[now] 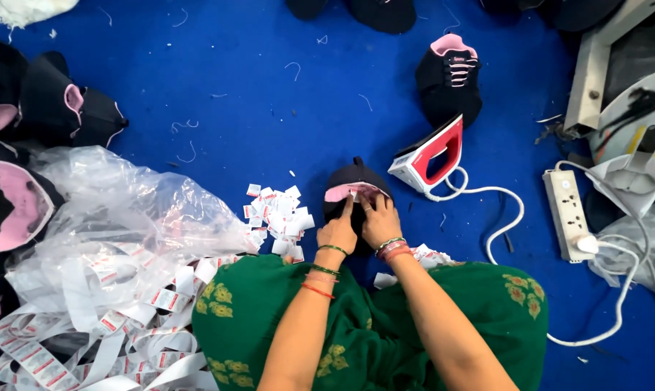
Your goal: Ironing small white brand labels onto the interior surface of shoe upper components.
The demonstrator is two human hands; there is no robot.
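A black shoe upper with a pink lining (348, 190) lies on the blue floor in front of my knees. My left hand (338, 230) presses a fingertip onto a small white label at the pink tongue. My right hand (380, 221) rests beside it, fingers on the same label and the upper's edge. A pile of cut white and red labels (277, 213) lies just left of my left hand. Bangles circle both wrists.
A red and white iron (430, 156) stands right of the upper, its cord running to a white power strip (568, 213). Another upper (449, 76) lies behind the iron. Clear plastic (117, 217) and label strips (88, 340) are at left, with more uppers (23, 145).
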